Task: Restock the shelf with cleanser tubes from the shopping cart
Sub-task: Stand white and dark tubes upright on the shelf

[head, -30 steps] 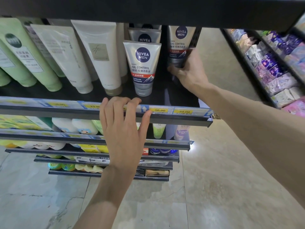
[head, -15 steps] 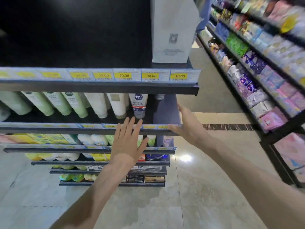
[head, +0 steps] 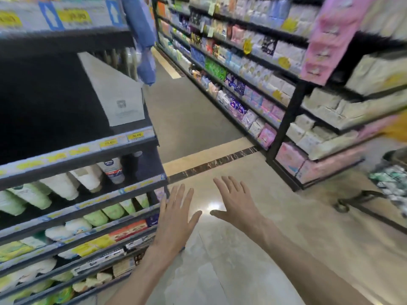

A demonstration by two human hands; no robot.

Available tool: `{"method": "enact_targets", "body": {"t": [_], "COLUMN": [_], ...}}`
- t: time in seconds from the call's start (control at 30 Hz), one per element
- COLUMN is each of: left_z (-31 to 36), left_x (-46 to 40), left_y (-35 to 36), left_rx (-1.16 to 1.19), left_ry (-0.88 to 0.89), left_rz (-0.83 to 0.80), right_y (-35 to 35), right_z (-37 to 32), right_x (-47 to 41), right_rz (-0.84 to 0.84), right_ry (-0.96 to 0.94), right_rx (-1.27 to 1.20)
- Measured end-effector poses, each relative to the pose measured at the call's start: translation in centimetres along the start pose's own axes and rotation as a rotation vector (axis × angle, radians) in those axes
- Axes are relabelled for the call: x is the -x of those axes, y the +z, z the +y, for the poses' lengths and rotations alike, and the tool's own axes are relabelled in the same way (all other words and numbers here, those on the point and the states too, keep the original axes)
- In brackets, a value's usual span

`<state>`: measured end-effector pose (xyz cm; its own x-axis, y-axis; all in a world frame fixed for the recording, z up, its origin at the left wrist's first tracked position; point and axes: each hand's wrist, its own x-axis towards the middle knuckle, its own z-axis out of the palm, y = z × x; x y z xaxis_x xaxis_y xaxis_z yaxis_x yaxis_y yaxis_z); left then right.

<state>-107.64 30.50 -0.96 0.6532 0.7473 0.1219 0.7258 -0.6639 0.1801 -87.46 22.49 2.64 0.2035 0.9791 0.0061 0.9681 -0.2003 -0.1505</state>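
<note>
White and pale green cleanser tubes [head: 63,190] stand in a row on the dark shelf [head: 88,157] at the left, a Nivea tube [head: 112,169] at its right end. Both hands hang over the tiled floor [head: 220,260], fingers spread and holding nothing: the left hand [head: 176,216] just beside the shelf's corner, the right hand [head: 235,203] near it. More tubes lie blurred in the shopping cart [head: 392,183], far right.

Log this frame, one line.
left hand: open, empty | right hand: open, empty | both over floor, off shelf | cart: far right
</note>
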Motion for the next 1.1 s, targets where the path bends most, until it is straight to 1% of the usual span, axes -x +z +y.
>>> {"method": "enact_targets", "body": {"t": [0.1, 0.23, 0.43, 0.6, 0.8, 0.93, 1.1], "left_z": [4.2, 10.8, 23.7, 35.1, 46.9, 53.5, 60.7], "left_x": [-1.4, -3.5, -6.4, -8.4, -11.3, -14.0, -19.0], "left_y": [0.3, 1.7, 4.5, 7.4, 10.4, 12.8, 16.3], "left_rx": [0.025, -0.004, 0.006, -0.015, -0.004, -0.018, 0.002], "left_ry": [0.091, 0.216, 0.409, 0.501, 0.605, 0.686, 0.790], "left_rz": [0.009, -0.046, -0.115, -0.114, -0.167, -0.216, -0.262], "right_y": [-0.1, -0.8, -1.5, -2.9, -4.7, -5.1, -5.3], "right_z": [4.3, 10.6, 21.9, 31.8, 41.9, 47.8, 55.1], "right_x": [3.7, 8.5, 15.3, 20.6, 26.0, 28.5, 29.5], "right_rz": [0.016, 0.021, 0.041, 0.031, 0.024, 0.065, 0.058], "right_ry": [0.096, 0.250, 0.408, 0.506, 0.621, 0.717, 0.835], "right_rx": [-0.004, -0.018, 0.008, 0.010, 0.011, 0.006, 0.020]}}
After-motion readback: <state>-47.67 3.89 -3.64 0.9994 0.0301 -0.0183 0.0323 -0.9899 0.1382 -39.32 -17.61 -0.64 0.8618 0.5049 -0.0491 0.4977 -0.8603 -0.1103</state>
